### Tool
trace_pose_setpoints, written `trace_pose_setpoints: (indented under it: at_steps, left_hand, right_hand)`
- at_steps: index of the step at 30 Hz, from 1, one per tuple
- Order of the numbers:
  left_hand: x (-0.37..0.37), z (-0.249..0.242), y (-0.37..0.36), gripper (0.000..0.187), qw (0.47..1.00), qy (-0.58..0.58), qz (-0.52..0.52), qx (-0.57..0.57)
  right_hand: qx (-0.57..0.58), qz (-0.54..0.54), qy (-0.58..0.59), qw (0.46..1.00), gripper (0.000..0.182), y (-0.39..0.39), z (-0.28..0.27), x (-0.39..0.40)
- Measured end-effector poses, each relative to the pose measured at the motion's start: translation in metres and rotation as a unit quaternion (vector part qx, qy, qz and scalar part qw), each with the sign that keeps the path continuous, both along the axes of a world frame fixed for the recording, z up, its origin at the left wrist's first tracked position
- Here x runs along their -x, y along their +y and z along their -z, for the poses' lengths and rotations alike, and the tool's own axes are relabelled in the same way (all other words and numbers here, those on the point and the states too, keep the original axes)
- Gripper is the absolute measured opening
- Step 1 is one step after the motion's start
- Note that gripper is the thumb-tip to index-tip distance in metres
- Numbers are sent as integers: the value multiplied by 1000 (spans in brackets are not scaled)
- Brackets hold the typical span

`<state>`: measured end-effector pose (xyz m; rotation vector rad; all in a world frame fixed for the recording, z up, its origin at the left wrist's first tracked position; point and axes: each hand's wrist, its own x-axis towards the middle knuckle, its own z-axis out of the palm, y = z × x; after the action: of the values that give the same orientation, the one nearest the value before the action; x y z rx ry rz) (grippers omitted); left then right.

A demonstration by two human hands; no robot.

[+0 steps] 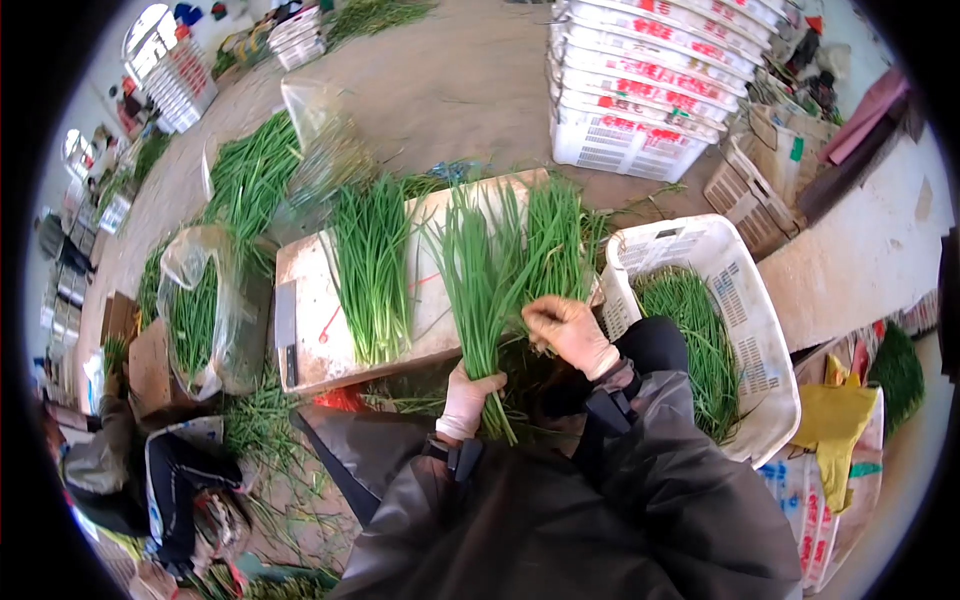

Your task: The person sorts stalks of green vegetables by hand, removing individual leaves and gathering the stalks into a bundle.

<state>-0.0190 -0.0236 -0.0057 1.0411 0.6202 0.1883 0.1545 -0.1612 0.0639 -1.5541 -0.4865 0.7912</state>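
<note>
My left hand (466, 402), in a pale glove, is closed around the lower stalks of a bunch of long green chives (480, 270). The leaves fan upward over the board. Just right of that bunch is my right hand (570, 335), also gloved, with its fingers curled together; what they pinch, if anything, is hidden. Behind it another pile of chives (558, 235) lies at the board's right end. A thick bunch of chives (372, 280) rests across the pale board (437, 300), left of my left hand. A knife (287, 330) lies at the board's left edge.
A white crate (770, 370) holding chives stands by my right leg. Stacked white crates (630, 140) rise behind the board. Plastic bags of chives (245, 320) stand at left, near a seated person (110, 460). Loose leaves litter the floor.
</note>
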Motion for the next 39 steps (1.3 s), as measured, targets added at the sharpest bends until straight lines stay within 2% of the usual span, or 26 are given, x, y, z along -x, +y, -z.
trace_pose_setpoints:
  at_steps: [2, 3, 6, 7, 11, 15, 18, 19, 22, 23, 26, 27, 30, 31, 32, 35, 37, 38, 39]
  left_hand:
    - [0, -2, -4, 30, 999, -11, 4, -36]
    - [-1, -2, -6, 30, 998, -15, 4, -53]
    - [-1, -3, -12, 31, 995, -26, 17, -90]
    - [-2, -2, -14, 31, 994, -35, 22, -104]
    - [-1, 8, -23, 31, 985, -39, 41, -164]
    - [-1, -3, -34, 31, 976, -38, 50, -209]
    - [0, -1, -37, 33, 963, -36, 54, -262]
    - [1, -1, -38, 32, 957, -38, 53, -283]
    - [2, -6, -41, 34, 948, -30, 54, -312]
    - [2, -8, -41, 35, 947, -26, 54, -317]
    - [4, -5, -37, 40, 936, -19, 55, -348]
    - [5, -2, -34, 42, 931, -18, 55, -361]
    - [9, 5, -23, 52, 909, 5, 39, -415]
    - [9, 2, -21, 51, 901, -12, 31, -433]
    - [10, 0, -18, 52, 890, -4, 25, -456]
    - [13, -11, -12, 55, 858, 22, 8, -513]
    - [13, -12, -8, 52, 863, 22, -5, -505]
    - [14, -11, -6, 51, 865, 24, -10, -501]
    - [11, -8, -2, 41, 887, -4, -18, -461]
  right_hand:
    - [-98, 71, -50, 991, 18, 4, 0, -11]
    - [-98, 91, -98, 986, 24, 6, -5, -17]
    - [-129, 137, -187, 964, 27, 9, -24, -22]
    - [-97, 115, -234, 961, 35, 6, -31, -25]
    - [-85, 113, -300, 943, 51, 9, -61, -28]
    - [15, 162, -355, 921, 57, 11, -53, -39]
    - [70, 196, -436, 876, 52, 11, -30, -52]
    - [89, 192, -385, 899, 48, 9, -32, -52]
    - [79, 205, -322, 921, 37, 6, -23, -61]
    - [45, 216, -323, 921, 30, 5, -19, -63]
    - [83, 168, -255, 949, 28, -6, -28, -69]
    - [78, 147, -284, 944, 27, -12, -34, -69]
    - [136, 85, -466, 870, 26, -37, -50, -77]
    - [132, 110, -484, 858, 24, -43, -49, -81]
    - [200, 135, -496, 834, 22, -52, -49, -87]
    - [163, 294, -434, 836, 22, -73, -28, -111]
    - [136, 390, -398, 819, 22, -80, -18, -121]
    - [146, 377, -374, 835, 22, -84, -12, -126]
    - [154, 361, -348, 851, 22, -86, -14, -126]
